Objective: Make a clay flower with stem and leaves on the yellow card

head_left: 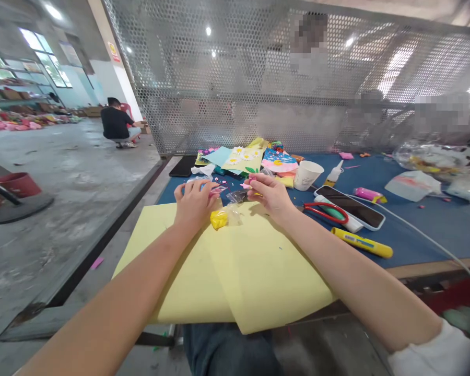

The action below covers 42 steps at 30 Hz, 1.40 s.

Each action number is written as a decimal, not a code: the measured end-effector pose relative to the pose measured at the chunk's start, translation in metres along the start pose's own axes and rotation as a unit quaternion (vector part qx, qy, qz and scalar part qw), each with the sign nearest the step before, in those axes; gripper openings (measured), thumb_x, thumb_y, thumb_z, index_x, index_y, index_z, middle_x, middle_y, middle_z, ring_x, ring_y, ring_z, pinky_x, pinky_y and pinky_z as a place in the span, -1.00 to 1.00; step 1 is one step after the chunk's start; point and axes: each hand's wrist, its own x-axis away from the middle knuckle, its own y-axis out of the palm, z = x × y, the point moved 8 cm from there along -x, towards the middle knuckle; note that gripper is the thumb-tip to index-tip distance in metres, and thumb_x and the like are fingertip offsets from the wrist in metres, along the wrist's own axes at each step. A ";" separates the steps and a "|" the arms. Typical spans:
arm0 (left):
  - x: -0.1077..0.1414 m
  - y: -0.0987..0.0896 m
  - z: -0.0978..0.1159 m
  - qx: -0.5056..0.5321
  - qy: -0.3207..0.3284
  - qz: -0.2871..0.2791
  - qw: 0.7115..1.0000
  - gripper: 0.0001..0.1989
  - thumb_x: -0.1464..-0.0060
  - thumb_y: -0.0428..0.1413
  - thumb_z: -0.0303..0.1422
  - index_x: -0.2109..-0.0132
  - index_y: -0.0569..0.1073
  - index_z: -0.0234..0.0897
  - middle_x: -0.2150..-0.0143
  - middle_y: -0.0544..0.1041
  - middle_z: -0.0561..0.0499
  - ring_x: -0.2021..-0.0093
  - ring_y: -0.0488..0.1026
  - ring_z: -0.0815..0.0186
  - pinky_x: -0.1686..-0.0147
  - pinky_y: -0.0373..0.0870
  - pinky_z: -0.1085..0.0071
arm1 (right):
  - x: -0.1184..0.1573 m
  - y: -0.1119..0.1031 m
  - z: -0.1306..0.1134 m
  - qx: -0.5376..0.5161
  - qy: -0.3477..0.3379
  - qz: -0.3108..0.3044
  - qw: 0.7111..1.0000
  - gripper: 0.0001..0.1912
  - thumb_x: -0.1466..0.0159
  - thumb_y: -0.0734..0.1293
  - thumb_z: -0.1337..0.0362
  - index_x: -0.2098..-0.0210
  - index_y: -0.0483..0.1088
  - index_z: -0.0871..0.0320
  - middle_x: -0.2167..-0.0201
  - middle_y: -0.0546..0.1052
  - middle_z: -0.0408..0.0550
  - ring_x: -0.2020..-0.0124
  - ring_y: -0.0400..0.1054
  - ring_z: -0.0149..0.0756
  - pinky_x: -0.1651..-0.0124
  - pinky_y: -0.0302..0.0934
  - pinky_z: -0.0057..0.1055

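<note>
Pink clay piece, small, at the fingertips of the right hand, near the far edge of the pale yellow sheets. Seemingly pinched there between thumb and index, with green leaves just beyond; impossible to tell whether joined to it or merely behind. Too small for a sure reading of its long axis. To the left of the right palm, much nearer to the right hand than to the left hand. On the right, reaching in diagonally from the lower right, fingers bent and pointing leftward. On the left, reaching forward from the lower left, back upward and fingers curled over, beside a clear pinkish packet; cannot tell whether closed on it or only touching. Between the two, slightly nearer the body, a bag of yellow clay on the sheets. Farther off, a card with white daisies; to the right, a paper cup, red-handled scissors and a smartphone.
</note>
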 end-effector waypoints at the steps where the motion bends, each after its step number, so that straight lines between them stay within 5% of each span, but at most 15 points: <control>1: -0.001 0.001 -0.003 -0.013 -0.013 -0.012 1.000 -0.71 -0.24 0.06 -0.25 -0.08 0.42 -0.15 -0.08 0.47 -0.11 -0.10 0.34 0.00 -0.08 0.15 0.05 | 0.000 0.001 0.001 0.007 0.000 -0.002 1.000 -0.70 0.07 0.53 0.20 0.34 0.52 0.13 0.38 0.60 -0.15 0.56 0.36 -0.52 0.42 0.35 -0.51; 5: -0.003 0.008 -0.007 0.016 -0.050 -0.074 0.996 -0.48 -0.18 0.13 -0.17 -0.22 0.29 -0.26 -0.08 0.45 -0.20 -0.03 0.42 0.00 0.08 0.30 0.17 | 0.001 0.004 0.002 0.026 -0.009 -0.015 0.999 -0.68 0.10 0.54 0.07 0.53 0.49 0.17 0.61 0.50 -0.21 0.66 0.25 -0.56 0.54 0.24 -0.54; 8: -0.003 0.013 -0.004 0.095 -0.048 -0.095 0.990 -0.41 -0.18 0.13 -0.15 -0.25 0.22 -0.31 -0.12 0.44 -0.21 -0.04 0.44 0.05 0.07 0.32 0.23 | 0.004 0.007 0.005 0.030 0.010 -0.026 0.999 -0.66 0.10 0.54 0.04 0.50 0.53 0.17 0.60 0.50 -0.20 0.64 0.29 -0.54 0.52 0.25 -0.53; 13: 0.000 -0.007 0.013 0.180 0.063 0.007 0.982 -0.54 -0.23 0.06 -0.11 -0.17 0.33 -0.26 -0.11 0.47 -0.17 -0.03 0.45 0.10 -0.05 0.27 0.19 | 0.007 0.012 0.012 0.021 0.039 -0.054 0.998 -0.65 0.15 0.57 0.21 0.34 0.57 0.13 0.31 0.63 -0.10 0.54 0.39 -0.52 0.39 0.33 -0.48; 19: 0.013 -0.029 0.039 0.262 0.234 0.094 0.931 -0.71 -0.26 0.05 -0.22 -0.01 0.50 -0.26 0.08 0.57 -0.12 0.06 0.48 0.20 0.04 0.37 0.28 | 0.015 0.023 0.016 0.118 0.038 -0.097 0.988 -0.72 0.05 0.53 0.11 0.51 0.53 0.20 0.69 0.44 -0.20 0.69 0.25 -0.54 0.63 0.10 -0.57; 22: 0.015 -0.036 0.037 0.283 0.214 0.131 0.926 -0.79 -0.24 0.09 -0.30 0.07 0.56 -0.23 0.12 0.58 -0.09 0.11 0.49 0.23 0.08 0.40 0.28 | 0.020 0.029 0.019 0.116 0.055 -0.111 0.986 -0.65 0.03 0.51 0.02 0.50 0.53 0.21 0.70 0.43 -0.17 0.69 0.25 -0.51 0.67 0.05 -0.57; 30: 0.014 -0.037 0.025 0.435 0.084 0.115 0.889 -0.87 -0.12 0.21 -0.31 0.21 0.62 -0.21 0.31 0.54 0.01 0.30 0.47 0.38 0.38 0.42 0.52 | 0.026 0.033 0.009 0.139 0.023 -0.134 0.981 -0.67 -0.07 0.46 0.02 0.37 0.57 0.19 0.71 0.39 -0.21 0.69 0.24 -0.51 0.67 -0.01 -0.56; 35: 0.011 -0.026 0.023 0.480 0.026 0.039 0.876 -0.81 -0.05 0.26 -0.28 0.16 0.61 -0.20 0.24 0.60 0.00 0.37 0.46 0.39 0.36 0.43 0.50 | 0.025 0.032 0.002 0.170 -0.002 -0.130 0.977 -0.77 -0.10 0.44 0.13 0.39 0.56 0.19 0.71 0.37 -0.25 0.70 0.20 -0.55 0.65 -0.01 -0.55; 42: 0.010 -0.010 0.015 0.527 -0.093 -0.035 0.844 -0.81 -0.09 0.18 -0.22 0.30 0.59 -0.25 0.33 0.62 0.01 0.33 0.50 0.31 0.33 0.43 0.43 | 0.024 0.028 -0.005 0.235 -0.084 -0.092 0.964 -0.76 -0.12 0.43 0.12 0.32 0.56 0.16 0.43 0.55 -0.11 0.65 0.25 -0.52 0.61 0.10 -0.50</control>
